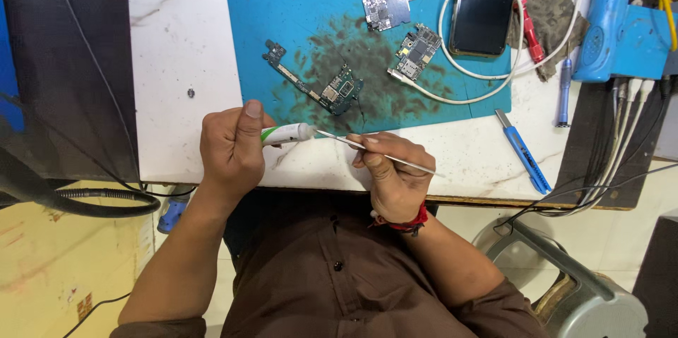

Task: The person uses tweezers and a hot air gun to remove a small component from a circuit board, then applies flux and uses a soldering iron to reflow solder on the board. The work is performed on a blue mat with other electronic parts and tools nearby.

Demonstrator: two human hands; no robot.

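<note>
Now left hand (229,146) grips tube (285,134) at frame centre; right hand (390,172) pinches probe (378,153), tip touching tube nozzle, above tabletop (180,62).

White tube (284,134), thin metal probe (374,153)

The scene is viewed from one head-worn camera, aimed steeply down, close above the hands and the surface (183,41).
</note>
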